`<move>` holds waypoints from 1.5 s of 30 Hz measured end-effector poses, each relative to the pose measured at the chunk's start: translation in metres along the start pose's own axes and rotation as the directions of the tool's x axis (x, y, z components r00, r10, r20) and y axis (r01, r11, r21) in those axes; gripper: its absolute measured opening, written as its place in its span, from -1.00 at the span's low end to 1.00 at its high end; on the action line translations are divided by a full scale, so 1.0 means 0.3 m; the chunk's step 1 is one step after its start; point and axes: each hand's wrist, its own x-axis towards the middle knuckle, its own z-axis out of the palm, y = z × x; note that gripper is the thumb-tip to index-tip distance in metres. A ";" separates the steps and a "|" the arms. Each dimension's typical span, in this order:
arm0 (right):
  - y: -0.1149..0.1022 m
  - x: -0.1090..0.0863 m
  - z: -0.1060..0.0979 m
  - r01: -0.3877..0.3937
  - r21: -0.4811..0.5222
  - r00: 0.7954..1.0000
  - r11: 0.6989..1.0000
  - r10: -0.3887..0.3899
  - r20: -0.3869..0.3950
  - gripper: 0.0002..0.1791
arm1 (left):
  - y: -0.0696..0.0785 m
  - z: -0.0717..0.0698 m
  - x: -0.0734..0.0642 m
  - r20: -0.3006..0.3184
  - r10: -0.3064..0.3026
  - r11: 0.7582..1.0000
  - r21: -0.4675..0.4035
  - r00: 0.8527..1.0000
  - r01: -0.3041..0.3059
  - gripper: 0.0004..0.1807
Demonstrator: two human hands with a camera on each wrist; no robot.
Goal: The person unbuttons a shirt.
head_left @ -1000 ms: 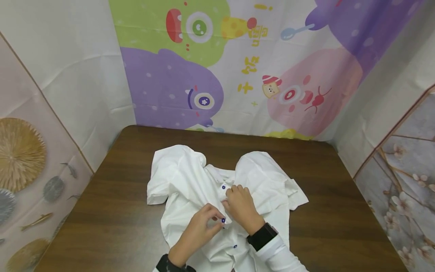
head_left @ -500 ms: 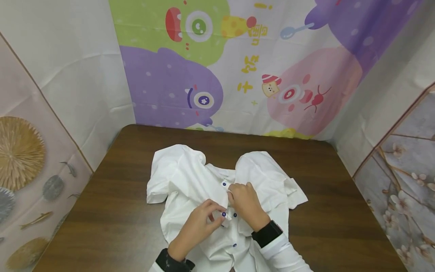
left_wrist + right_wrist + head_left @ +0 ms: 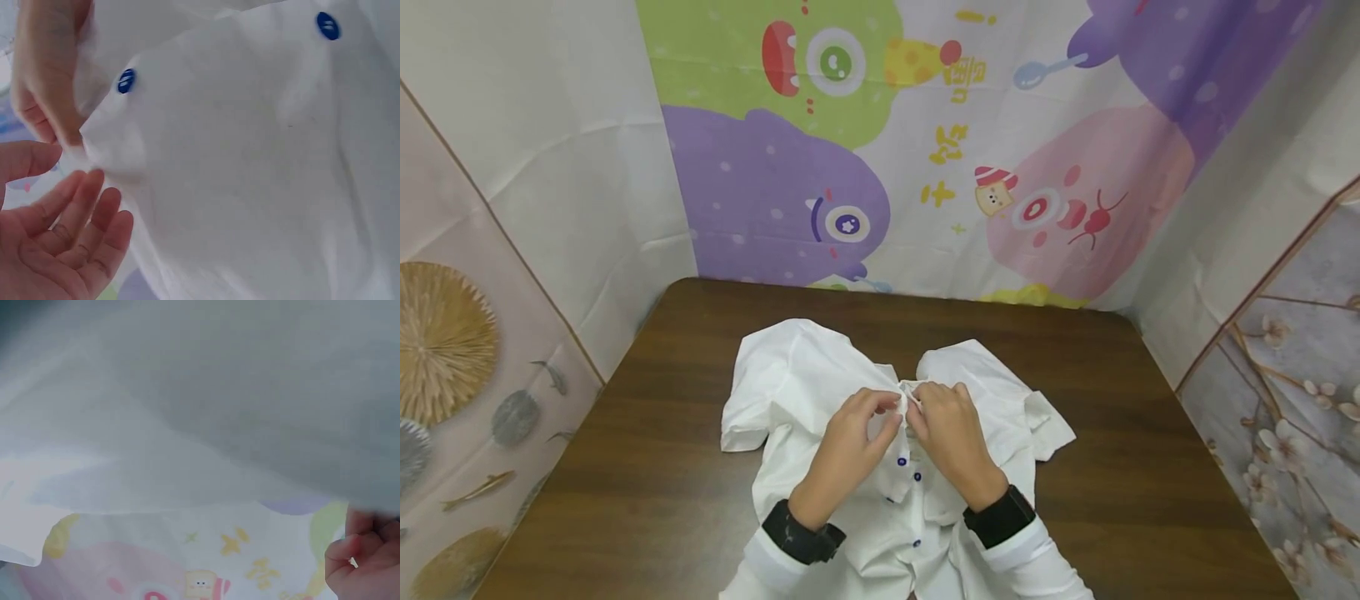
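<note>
Apparently midway, at best. White shirt (image 3: 805, 375) spread on the brown desk (image 3: 677, 417), both sleeves out to the sides, collar end farthest from the person. That much looks done. Judged by the lie of it, the front is unfinished: cloth below the hands bunched, not flat.

Blue buttons: the uppermost one showing (image 3: 902, 461) sits a little left of the line made by the middle button (image 3: 917, 477) and the lowest button in sight (image 3: 917, 543). Cannot tell which, if any, are through their holes. What I would count as left: settling the upper front, then smoothing the folds.

Shirt relative to the hands: beneath and between them, its top front edge lying at the fingertips. Right grip (image 3: 952, 435) pinches cloth near the collar. Left grip (image 3: 847, 435) loosely spread, thumb apart from the fingers; left wrist view puts fingertips (image 3: 94, 177) right at the shirt's edge, firm contact uncertain. Right wrist view mostly blurred cloth; little to add.
</note>
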 end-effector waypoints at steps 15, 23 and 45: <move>-0.010 0.004 -0.039 0.040 0.081 0.995 0.996 -0.033 -0.095 -0.93 | 0.011 0.009 0.048 -0.067 0.086 0.985 0.153 0.994 -0.075 -0.83; -0.012 -0.006 -0.032 0.039 0.099 0.995 0.994 -0.030 -0.094 -0.93 | 0.006 0.015 0.045 -0.053 0.111 0.980 0.173 0.992 -0.100 -0.89; -0.008 -0.025 -0.032 0.005 0.109 1.000 0.994 -0.003 -0.021 -0.90 | 0.001 0.025 0.040 -0.013 0.077 0.984 0.164 0.997 -0.074 -0.88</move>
